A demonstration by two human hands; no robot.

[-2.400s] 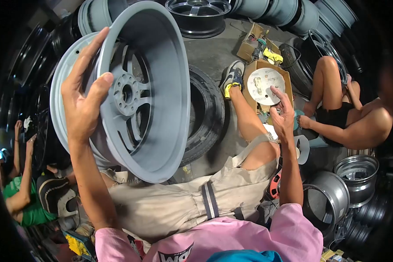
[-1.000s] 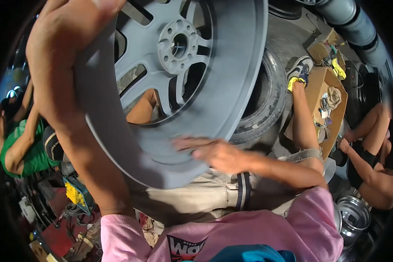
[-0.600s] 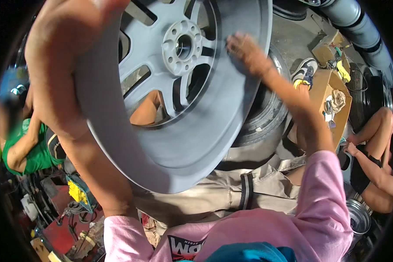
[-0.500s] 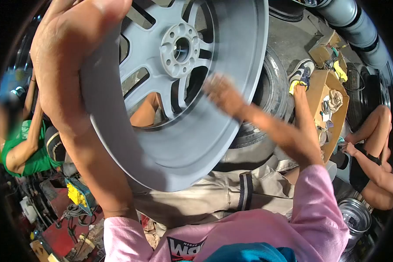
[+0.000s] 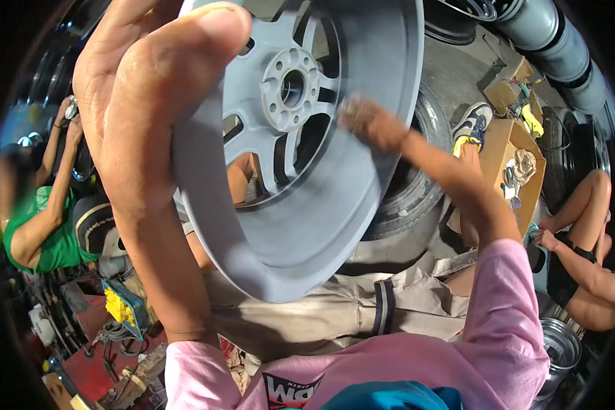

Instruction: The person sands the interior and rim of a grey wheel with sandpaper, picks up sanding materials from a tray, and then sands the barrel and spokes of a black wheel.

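A grey alloy wheel rim (image 5: 307, 246) is tilted up before me, its spokes and hub turned toward the camera. At its left edge, my left hand (image 5: 154, 116) grips the rim, with the thumb over the near lip and the other fingers partly hidden. Inside the barrel, my right hand (image 5: 372, 123) is against or close to the inner wall, its fingers curled. Motion blurs it; a greyish patch shows at the fingertips, but what they hold cannot be made out. Behind the rim lies a black tyre (image 5: 417, 188).
A cardboard box (image 5: 526, 164) with cloth and small items stands at right, a smaller box (image 5: 509, 78) beyond it. A shiny metal rim (image 5: 560, 345) is at lower right. People sit on both sides, one in a green shirt (image 5: 55, 229). A yellow cloth (image 5: 119, 306) lies among tools at left.
The rim and my left hand have shifted right, and the rim is turned more edge-on. My right hand has moved slightly right and up along the barrel. The green-shirted person's hands have come into view.
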